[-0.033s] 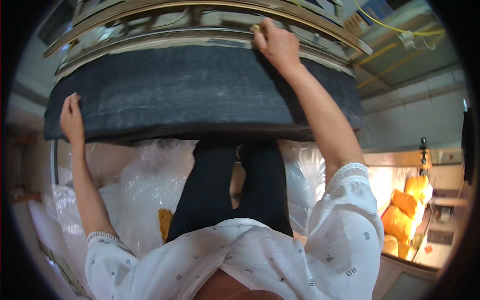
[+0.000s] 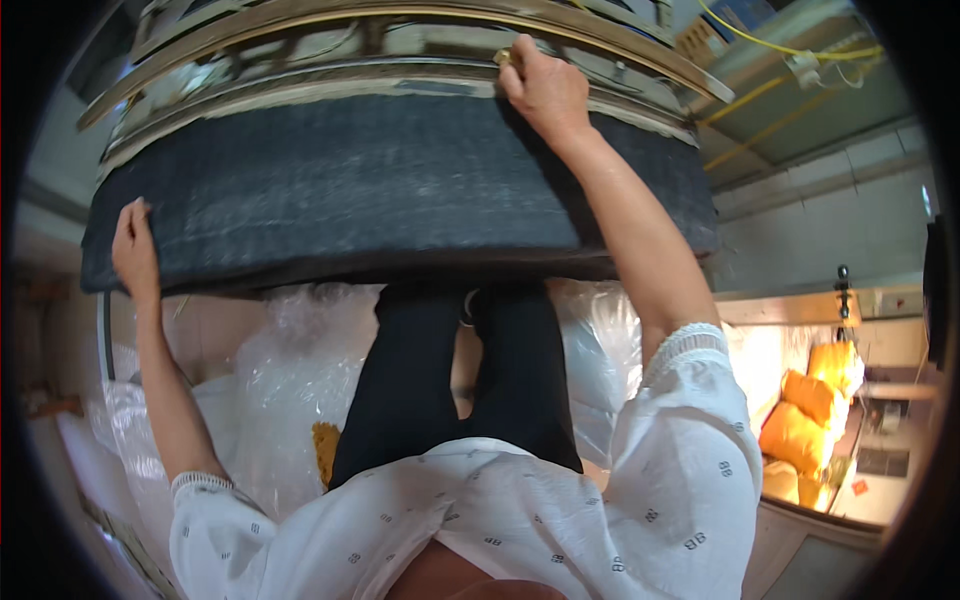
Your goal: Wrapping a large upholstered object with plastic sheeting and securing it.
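A wide dark blue-grey cloth (image 2: 380,180) lies over a bench-like surface before me, its far side along a pale strip. My right hand (image 2: 548,100) is closed over the cloth's far edge, at a small brass-coloured piece (image 2: 503,57) that pokes out past the fingers; most of it is hidden. At the cloth's left end is my left hand (image 2: 137,252), its fingers curled together. Whatever lies between those fingers, if anything, is too small to make out.
Beyond the cloth runs a long curved-looking wooden rail (image 2: 330,22) with metal bars behind it. Crumpled clear plastic (image 2: 290,370) lies below, around my legs. A yellow cable (image 2: 750,38) hangs at the upper right. Orange-yellow bundles (image 2: 800,430) are stacked at the right.
The whole view has shifted slightly. My left hand sits a little lower against the cloth; my right hand stays at the brass-coloured piece.
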